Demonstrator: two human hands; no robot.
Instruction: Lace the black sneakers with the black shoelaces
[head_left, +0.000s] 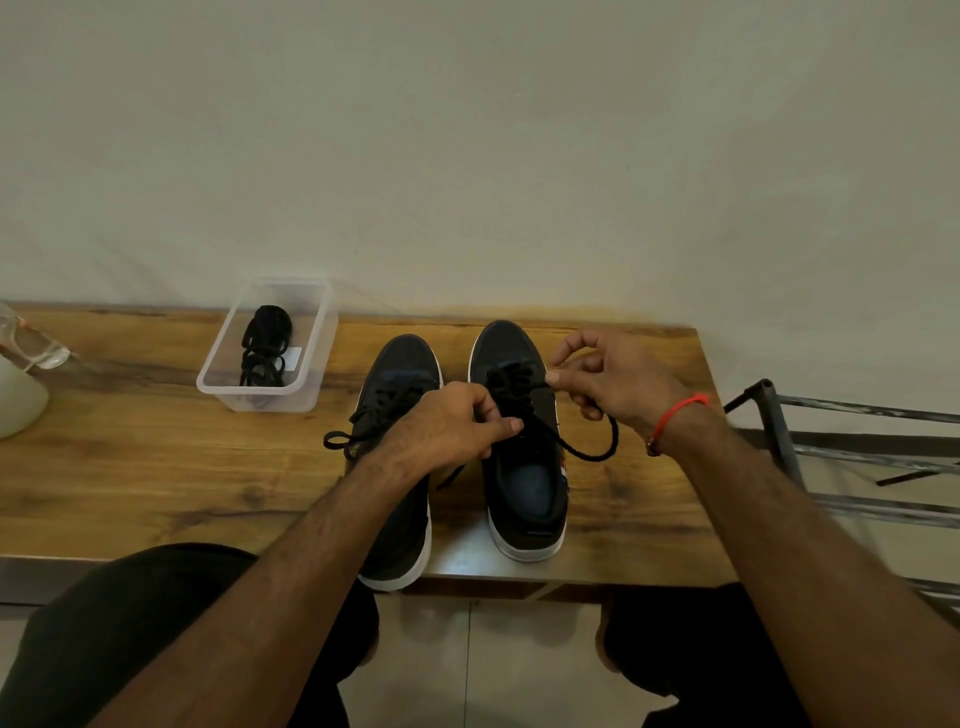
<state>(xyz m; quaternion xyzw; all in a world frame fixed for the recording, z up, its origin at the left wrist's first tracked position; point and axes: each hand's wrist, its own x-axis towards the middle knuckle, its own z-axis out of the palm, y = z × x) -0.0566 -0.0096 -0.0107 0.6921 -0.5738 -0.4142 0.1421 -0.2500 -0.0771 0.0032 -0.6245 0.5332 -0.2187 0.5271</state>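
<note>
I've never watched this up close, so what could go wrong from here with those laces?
The left sneaker has its heel past the table edge; the forearm lying over it might nudge it off. The loose lace loop beside the right sneaker hangs under the right hand and could snag.

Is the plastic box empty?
No, the clear plastic box on the wooden table has a bundle of black shoelaces lying inside it.
</note>
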